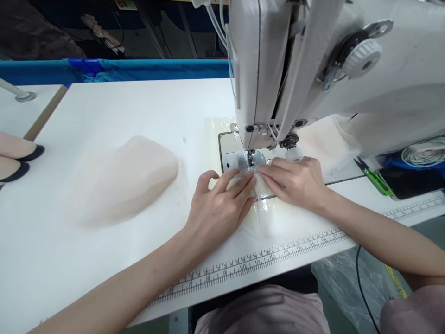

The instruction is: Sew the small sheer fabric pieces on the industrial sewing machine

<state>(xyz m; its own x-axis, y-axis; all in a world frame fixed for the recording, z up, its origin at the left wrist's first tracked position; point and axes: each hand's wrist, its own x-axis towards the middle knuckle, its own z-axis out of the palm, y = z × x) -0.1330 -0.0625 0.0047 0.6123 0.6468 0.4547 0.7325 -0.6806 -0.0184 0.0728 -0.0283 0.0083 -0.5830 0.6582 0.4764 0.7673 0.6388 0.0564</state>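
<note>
Thin pale piece [264, 186] is on the desk [114, 273], at the near side of the presser foot [251, 158] under the sewing machine [267, 60]. Left hand [217, 208]: half open, fingers curved, tips down beside the piece. Right hand [299, 183]: fingers nearly together, tips at its right edge. Can't tell if either actually pinches it; tips hide that. Sheer cloth panel [149, 174] lies loose at left.

Handling, my read: piece is light, limp, likely slippery, so it'd pucker if pulled. Best hold: flat fingertips, both side edges, light pressure, clear of the needle area. Panel: same, lift by an edge; snag risk.
</note>
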